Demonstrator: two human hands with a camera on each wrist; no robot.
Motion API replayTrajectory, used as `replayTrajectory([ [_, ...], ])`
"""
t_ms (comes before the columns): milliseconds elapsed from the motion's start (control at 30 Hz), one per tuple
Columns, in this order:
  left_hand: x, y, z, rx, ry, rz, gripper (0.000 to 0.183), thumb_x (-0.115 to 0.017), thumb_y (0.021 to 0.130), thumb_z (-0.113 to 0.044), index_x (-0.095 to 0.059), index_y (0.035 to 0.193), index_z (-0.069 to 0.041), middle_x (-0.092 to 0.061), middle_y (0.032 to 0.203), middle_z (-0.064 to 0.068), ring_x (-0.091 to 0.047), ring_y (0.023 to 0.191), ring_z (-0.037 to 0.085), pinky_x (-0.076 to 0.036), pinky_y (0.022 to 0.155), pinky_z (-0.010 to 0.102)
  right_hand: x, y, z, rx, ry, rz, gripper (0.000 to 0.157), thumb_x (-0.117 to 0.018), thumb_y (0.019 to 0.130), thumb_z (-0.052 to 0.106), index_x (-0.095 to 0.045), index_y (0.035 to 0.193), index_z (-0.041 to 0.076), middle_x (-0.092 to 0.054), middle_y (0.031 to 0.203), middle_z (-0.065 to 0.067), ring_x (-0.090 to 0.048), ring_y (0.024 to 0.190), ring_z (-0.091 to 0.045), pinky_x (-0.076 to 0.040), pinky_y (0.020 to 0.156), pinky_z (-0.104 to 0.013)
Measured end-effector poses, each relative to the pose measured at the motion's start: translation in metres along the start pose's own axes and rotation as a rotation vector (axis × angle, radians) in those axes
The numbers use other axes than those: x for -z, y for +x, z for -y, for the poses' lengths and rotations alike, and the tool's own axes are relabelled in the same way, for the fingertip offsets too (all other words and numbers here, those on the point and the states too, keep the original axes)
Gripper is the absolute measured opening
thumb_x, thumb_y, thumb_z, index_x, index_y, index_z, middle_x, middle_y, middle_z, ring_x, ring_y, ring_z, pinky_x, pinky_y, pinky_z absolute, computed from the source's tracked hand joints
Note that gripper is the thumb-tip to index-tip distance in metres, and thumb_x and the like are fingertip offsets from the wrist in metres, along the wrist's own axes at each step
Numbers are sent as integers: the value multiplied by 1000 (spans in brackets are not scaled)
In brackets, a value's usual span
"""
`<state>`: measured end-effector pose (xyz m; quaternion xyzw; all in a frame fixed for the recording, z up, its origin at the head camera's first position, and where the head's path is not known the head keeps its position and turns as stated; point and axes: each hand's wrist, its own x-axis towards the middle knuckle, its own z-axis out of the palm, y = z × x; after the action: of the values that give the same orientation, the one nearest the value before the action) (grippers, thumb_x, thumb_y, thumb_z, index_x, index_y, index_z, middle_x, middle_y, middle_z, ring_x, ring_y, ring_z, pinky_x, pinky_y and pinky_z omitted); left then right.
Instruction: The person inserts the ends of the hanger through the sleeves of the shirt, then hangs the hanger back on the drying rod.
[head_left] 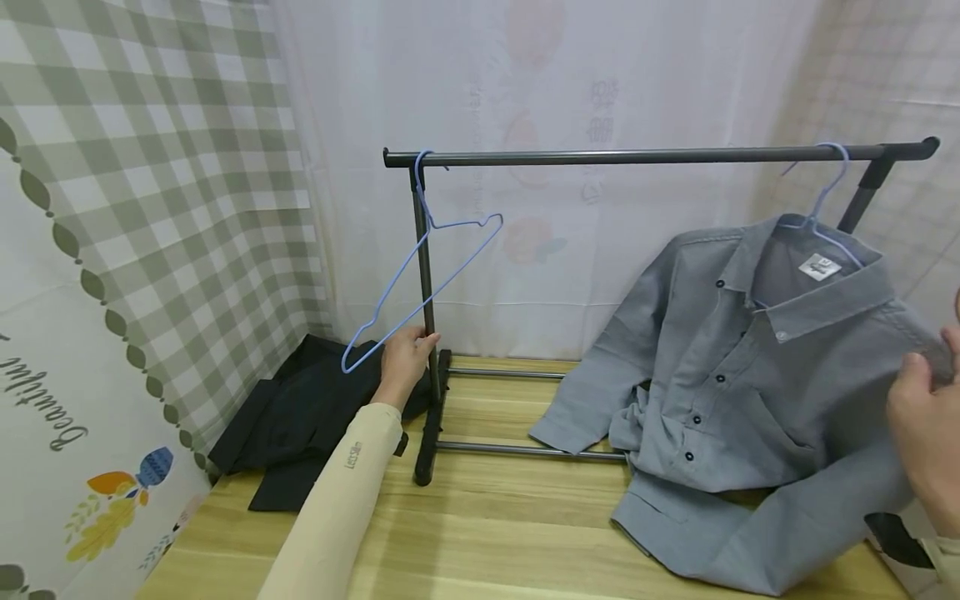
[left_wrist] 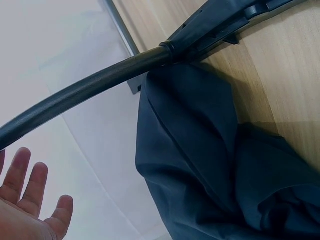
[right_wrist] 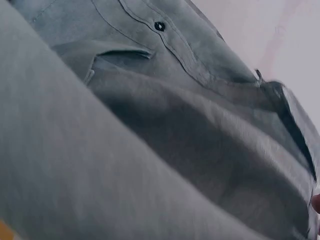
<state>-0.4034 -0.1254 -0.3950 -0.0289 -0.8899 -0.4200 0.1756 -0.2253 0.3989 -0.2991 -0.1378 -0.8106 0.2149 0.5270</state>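
Observation:
A grey button-up shirt (head_left: 697, 333) hangs from a blue hanger (head_left: 828, 179) at the right end of a black rack's bar (head_left: 637, 157). At its shoulder is my right hand (head_left: 930, 433), thumb and finger apart, partly cut off by the frame edge. The shirt (right_wrist: 125, 165) fills most of the right wrist view. My left hand (head_left: 405, 362) is at the rack's left post (head_left: 424, 275), beneath a bare blue hanger (head_left: 390, 292). In the left wrist view, the left hand's fingers (left_wrist: 37, 185) are spread beside the post; whether they touch it is unclear.
Black folded clothing (head_left: 300, 425) lies on the wooden table (head_left: 480, 525) left of the rack, close to its foot (head_left: 427, 458). A green checked cloth (head_left: 187, 150) covers the left wall, and a pale curtain (head_left: 600, 75) hangs behind. Lower rack rods (head_left: 517, 450) cross near the tabletop.

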Motion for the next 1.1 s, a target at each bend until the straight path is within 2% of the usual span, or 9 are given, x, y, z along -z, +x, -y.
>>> replayTrajectory([
  [100,-1,0,0,1,3,0,32,-60,100,-36,-72,107,-8,-69,106,11,-61,94,29,-48,85,46,-1,-8,9,109,-45,-6,47,-43,101,9,-43,146,-3,-37,152,-24,-32,141,-41,-21,116,-51],
  [300,-4,0,2,-5,13,-10,32,-60,100,-38,-73,104,-9,-69,102,10,-60,89,28,-48,80,44,-17,-26,27,379,-29,-79,45,-48,96,17,-54,128,-13,-44,143,-31,-33,139,-47,-16,114,-60],
  [400,-4,0,1,-13,16,-16,32,-60,100,-37,-73,103,-8,-69,99,9,-60,85,28,-48,78,44,-31,-39,39,430,25,-45,43,-52,93,19,-58,123,-12,-50,137,-31,-38,136,-46,-19,113,-61],
  [467,-4,-1,0,-13,14,-20,31,-60,100,-37,-73,103,-8,-70,99,10,-60,84,28,-48,78,44,-41,-50,47,443,50,25,42,-57,92,15,-59,123,-12,-52,134,-31,-42,133,-47,-24,113,-59],
  [633,-7,-1,-2,-14,4,-23,31,-60,100,-36,-73,105,-8,-71,106,10,-64,92,29,-49,83,47,-67,-81,64,455,70,189,45,-74,82,3,-62,124,-9,-57,128,-29,-54,115,-49,-44,92,-61],
  [767,-11,0,-3,-15,-6,-15,31,-60,100,-36,-73,107,-9,-70,108,10,-64,96,29,-49,86,47,-82,-104,76,371,42,401,47,-77,85,8,-61,126,-6,-57,127,-28,-58,105,-49,-48,75,-62],
  [933,-9,-1,-2,-16,-1,-21,30,-59,101,-35,-73,102,-8,-69,96,8,-56,79,26,-45,71,40,-102,-130,93,203,15,666,46,-67,96,22,-57,133,-3,-55,131,-29,-58,106,-46,-49,77,-59],
  [1033,-5,-2,0,-21,23,-14,30,-59,101,-35,-72,101,-8,-66,90,9,-52,73,27,-40,65,38,-116,-146,104,146,38,764,47,-64,98,26,-56,136,-1,-55,132,-28,-59,109,-45,-49,82,-58],
  [1100,-2,-2,3,-31,63,1,30,-58,102,-34,-72,103,-8,-68,94,10,-56,77,27,-44,67,39,-126,-157,112,123,68,823,48,-63,99,28,-55,138,1,-55,134,-26,-57,113,-44,-47,88,-58],
])
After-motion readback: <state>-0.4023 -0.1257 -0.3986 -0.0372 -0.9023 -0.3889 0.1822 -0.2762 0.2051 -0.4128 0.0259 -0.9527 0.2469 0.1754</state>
